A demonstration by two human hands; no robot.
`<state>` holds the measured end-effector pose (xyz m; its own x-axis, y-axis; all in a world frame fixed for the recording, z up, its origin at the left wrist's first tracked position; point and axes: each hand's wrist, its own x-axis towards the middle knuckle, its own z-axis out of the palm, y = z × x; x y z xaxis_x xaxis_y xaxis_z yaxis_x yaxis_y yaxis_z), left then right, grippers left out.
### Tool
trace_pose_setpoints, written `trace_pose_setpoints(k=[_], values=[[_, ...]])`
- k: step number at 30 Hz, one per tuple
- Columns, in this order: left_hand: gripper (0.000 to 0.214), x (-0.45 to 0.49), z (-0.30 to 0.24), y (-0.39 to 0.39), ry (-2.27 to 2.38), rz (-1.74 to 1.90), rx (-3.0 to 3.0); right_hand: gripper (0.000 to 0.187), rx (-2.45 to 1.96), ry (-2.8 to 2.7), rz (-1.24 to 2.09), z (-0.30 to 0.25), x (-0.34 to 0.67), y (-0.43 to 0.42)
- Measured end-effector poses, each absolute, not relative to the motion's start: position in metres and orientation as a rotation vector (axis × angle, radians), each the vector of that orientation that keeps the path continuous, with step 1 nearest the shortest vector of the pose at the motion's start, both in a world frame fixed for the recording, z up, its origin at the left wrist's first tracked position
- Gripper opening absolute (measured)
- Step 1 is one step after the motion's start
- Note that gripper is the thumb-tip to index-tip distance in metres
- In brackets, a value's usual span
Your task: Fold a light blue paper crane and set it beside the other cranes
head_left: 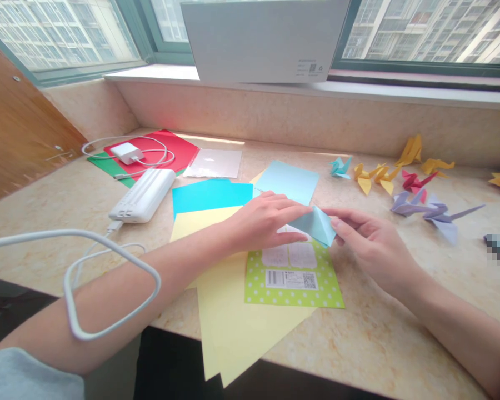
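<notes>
A folded light-blue paper point(320, 226) with a pointed, creased shape is between my two hands, over a green polka-dot packet point(291, 297). My right hand point(370, 244) pinches its right edge between thumb and fingers. From the left, my left hand point(270, 222) holds the folded paper, index finger along its top and thumb lower down, somewhat apart. Part of the paper's left side is hidden by that hand. Beneath the packet and my left forearm lie pale yellow sheets point(233, 322). A flat light-blue sheet point(289, 180) and bright blue sheets point(210, 195) lie just beyond.
Several folded paper cranes, including a teal crane point(340, 168), a red crane point(416, 181) and a purple crane point(439, 214), stand at right. A white power bank point(144, 197), a charger point(127, 153) and red paper point(179, 147) are at left. A white cable point(108, 328) loops over my left forearm.
</notes>
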<state>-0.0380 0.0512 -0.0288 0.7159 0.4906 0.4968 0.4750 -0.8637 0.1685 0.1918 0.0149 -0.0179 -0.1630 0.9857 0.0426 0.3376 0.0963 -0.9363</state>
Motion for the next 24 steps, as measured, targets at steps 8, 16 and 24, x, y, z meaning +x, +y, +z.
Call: trace_pose_setpoints(k=[8,16,24], values=[[0.036,-0.0380,-0.0311,0.0510,0.854,0.847,2.908,0.029,-1.318,-1.619,1.133,-0.0200,0.1938,0.0163],[0.030,-0.0369,-0.0282,0.0505,0.825,0.883,2.907,0.030,-1.300,-1.620,1.143,-0.0203,0.1934,0.0162],[0.028,-0.0364,-0.0255,0.0502,0.826,0.862,2.958,0.024,-1.324,-1.638,1.067,-0.0188,0.1922,0.0151]])
